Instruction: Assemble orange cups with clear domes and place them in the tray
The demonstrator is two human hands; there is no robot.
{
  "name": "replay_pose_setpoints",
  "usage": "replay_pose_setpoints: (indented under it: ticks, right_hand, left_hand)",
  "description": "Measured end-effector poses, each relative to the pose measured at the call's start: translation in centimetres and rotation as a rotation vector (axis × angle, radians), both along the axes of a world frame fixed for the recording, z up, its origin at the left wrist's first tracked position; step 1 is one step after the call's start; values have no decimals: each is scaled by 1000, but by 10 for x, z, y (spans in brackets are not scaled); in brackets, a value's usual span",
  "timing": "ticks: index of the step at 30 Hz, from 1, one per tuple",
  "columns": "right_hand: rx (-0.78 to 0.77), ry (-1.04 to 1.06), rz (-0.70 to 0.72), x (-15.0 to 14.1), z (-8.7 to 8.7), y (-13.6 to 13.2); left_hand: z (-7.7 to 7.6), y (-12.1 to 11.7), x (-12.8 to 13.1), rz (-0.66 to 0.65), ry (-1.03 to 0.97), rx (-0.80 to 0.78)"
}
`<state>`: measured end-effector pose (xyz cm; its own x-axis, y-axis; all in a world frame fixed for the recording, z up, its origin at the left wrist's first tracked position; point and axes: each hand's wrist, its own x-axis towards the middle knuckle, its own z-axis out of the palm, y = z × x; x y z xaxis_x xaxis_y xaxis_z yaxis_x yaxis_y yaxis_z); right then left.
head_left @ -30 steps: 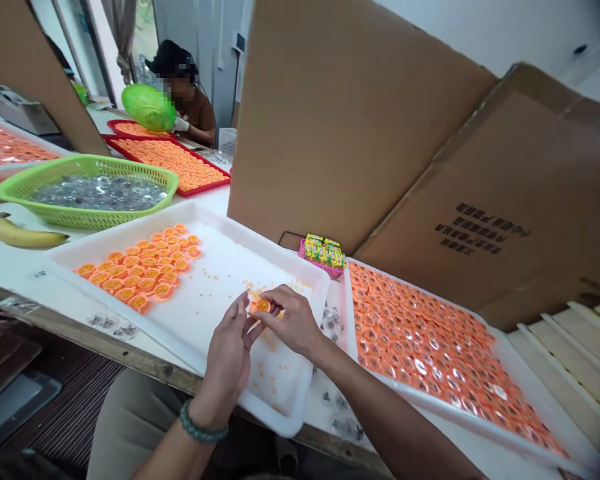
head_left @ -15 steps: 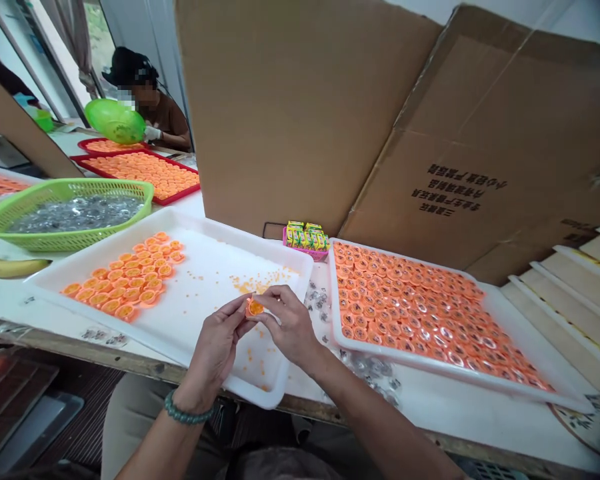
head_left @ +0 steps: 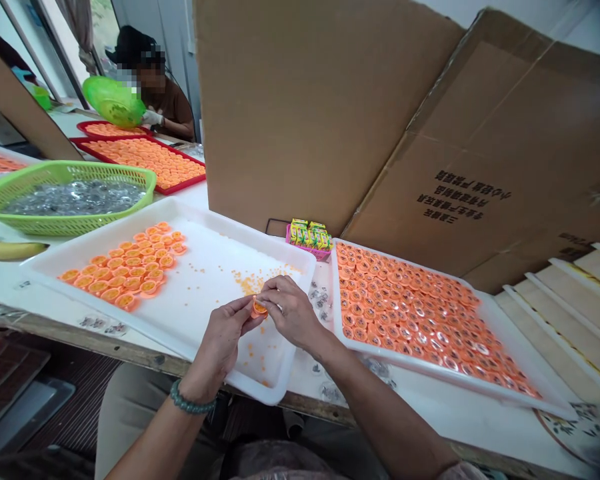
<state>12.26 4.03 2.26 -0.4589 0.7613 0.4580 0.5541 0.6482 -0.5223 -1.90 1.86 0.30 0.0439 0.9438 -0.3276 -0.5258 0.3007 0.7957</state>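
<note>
My left hand [head_left: 225,333], with a green bead bracelet on its wrist, pinches a small round orange cup [head_left: 259,307] between thumb and fingers. Over the cup's right side my right hand [head_left: 289,310] has its fingertips pressed together; whatever they hold is too small or hidden. Both hands are above the near right part of a white tray [head_left: 205,257]. On the tray's left lie several rows of orange cups [head_left: 130,270] with yellow-orange filling. Tiny yellow-orange bits [head_left: 247,280] are scattered on the tray beyond my hands.
To the right, another white tray [head_left: 510,320] holds orange cups with clear dark-marked covers. Left stand a green basket [head_left: 153,180] of clear parts and a banana [head_left: 13,249]. A pink basket [head_left: 320,253] and cardboard [head_left: 305,120] are behind. A co-worker [head_left: 175,107] sits beyond red trays.
The view has shifted slightly. My right fingers have closed more tightly over the orange cup, and its thumb has come up from below it. The left hand keeps its hold.
</note>
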Motion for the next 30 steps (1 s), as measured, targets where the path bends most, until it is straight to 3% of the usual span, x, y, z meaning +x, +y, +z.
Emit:
replay_pose_setpoints:
  ticks: [6, 11, 15, 22, 26, 30]
  right_hand:
    - [-49, 55, -7, -3, 2, 4]
    - [-146, 246, -212, 1, 0, 10]
    - [-135, 189, -328, 15, -6, 6]
    - [-115, 183, -249, 33, 0, -26]
    - [-124, -39, -357, 54, -7, -42]
    - [-282, -432, -376, 69, -34, -59]
  left_hand:
    - [-2, -1, -2, -52, 3, 5]
    - [0, -1, -3, -74, 1, -19]
    - [1, 0, -3, -79, -36, -48]
    - [4, 0, -4, -98, -92, -22]
    - [5, -1, -4, -83, -31, 17]
    - [3, -1, -1, -125, 79, 32]
